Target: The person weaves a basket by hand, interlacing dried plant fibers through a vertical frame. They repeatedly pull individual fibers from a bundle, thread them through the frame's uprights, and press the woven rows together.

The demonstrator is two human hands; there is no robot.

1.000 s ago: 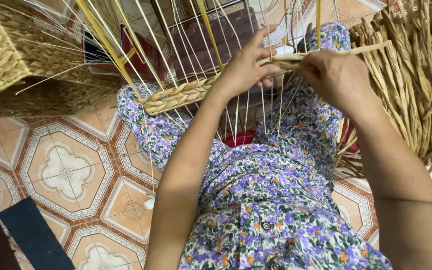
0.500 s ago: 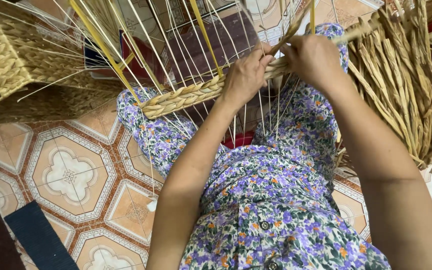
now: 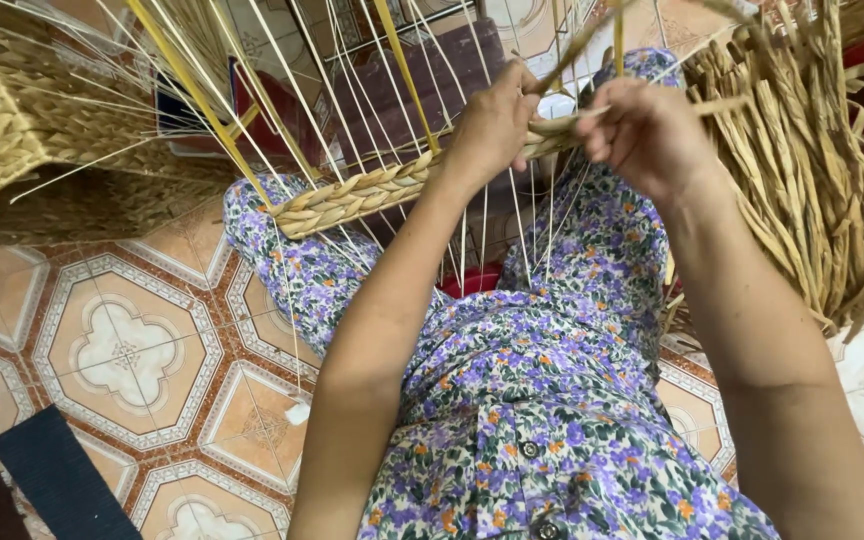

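Head view: a seated person in a floral dress point(image 3: 542, 420) weaves over their lap.
Floor point(image 3: 122, 350): patterned tiles, below and left of the hands.
Finished basket point(image 3: 12, 130): woven, well left of the left hand.
Fibre bundle point(image 3: 802, 180): loose dried strands, just right of the right hand.
Wire frame point(image 3: 352, 90): thin upright rods, running up beyond both hands.
Woven band point(image 3: 352, 200): braided row across the rods, reaching from the left hand out to its left.
Left hand point(image 3: 492, 125): fingers closed over the band.
Right hand point(image 3: 647, 130): pinching a fibre strand point(image 3: 572, 50) against the band's end.

Wire ribs point(image 3: 352, 110) crowd fingers point(image 3: 512, 95)
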